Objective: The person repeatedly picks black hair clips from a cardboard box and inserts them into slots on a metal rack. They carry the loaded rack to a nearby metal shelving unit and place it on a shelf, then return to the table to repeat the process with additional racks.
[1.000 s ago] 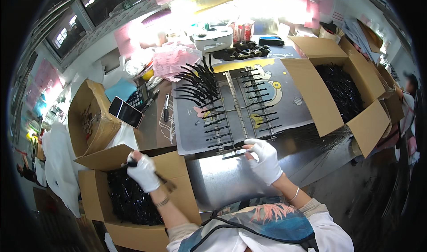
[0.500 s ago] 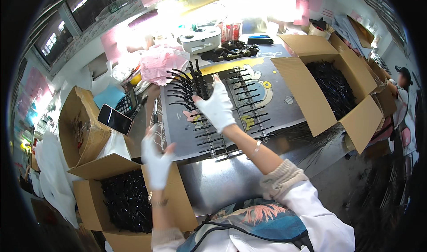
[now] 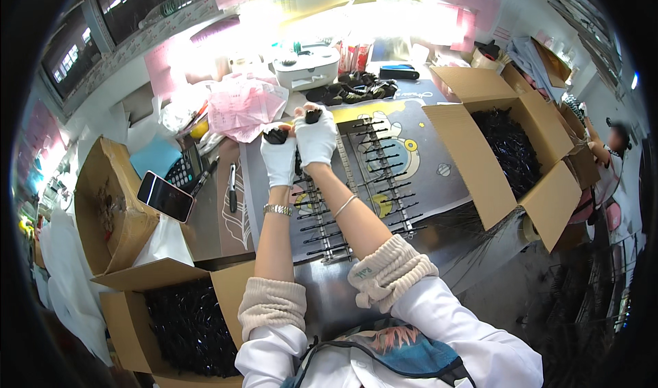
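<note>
Both my hands wear white gloves with bare fingertips. They meet side by side at the far left part of a metal rack. My left hand is closed around black curved pieces, whose dark ends poke out of the fist. Touching it, my right hand is closed too, with black ends showing at its top. Gloves and forearms hide most of these pieces and the rack's left row. Thin black rods stick out sideways along the right row.
An open carton of shiny black pieces stands at the right, another at the lower left. Left lie a phone, a calculator and a marker. Black bundles lie behind the rack. A person is at far right.
My left hand has swung up from beside the lower-left carton to join the right. Both have closed on the black curved pieces, which fanned out leftward before.
</note>
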The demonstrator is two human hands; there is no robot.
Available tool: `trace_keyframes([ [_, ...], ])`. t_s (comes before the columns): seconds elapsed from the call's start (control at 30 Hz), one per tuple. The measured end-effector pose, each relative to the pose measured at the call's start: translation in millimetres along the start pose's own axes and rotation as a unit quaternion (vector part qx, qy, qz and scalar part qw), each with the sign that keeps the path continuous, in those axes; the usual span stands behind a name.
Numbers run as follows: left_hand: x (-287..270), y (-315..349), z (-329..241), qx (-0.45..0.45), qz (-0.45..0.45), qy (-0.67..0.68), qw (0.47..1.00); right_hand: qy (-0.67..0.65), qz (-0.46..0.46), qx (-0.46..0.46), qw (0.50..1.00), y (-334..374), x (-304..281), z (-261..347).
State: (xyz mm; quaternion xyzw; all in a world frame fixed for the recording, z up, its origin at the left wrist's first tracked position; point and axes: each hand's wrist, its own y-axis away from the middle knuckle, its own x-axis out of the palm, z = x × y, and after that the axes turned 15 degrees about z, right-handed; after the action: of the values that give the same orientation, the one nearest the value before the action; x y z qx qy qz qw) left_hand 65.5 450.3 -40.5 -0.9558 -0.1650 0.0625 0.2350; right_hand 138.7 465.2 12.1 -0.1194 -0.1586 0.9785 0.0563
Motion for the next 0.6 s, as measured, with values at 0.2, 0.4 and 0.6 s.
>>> trace_keyframes([
  [0.2, 4.1, 3.9, -4.5, -0.058, -0.061, 0.07, 0.994, -0.016, -0.062, 0.152, 0.986, -6.9, -19.1, -33.1],
  [0.4, 0.8, 6.7, -0.8, -0.017, -0.09, 0.135, 0.987, -0.456, -0.09, 0.261, 0.846, -21.5, -35.0, -63.2],
  [0.6, 18.5, -17.8, 17.4, -0.051, 0.034, 0.079, 0.995, -0.07, 0.143, -0.143, 0.977, 42.2, -37.1, 4.0],
])
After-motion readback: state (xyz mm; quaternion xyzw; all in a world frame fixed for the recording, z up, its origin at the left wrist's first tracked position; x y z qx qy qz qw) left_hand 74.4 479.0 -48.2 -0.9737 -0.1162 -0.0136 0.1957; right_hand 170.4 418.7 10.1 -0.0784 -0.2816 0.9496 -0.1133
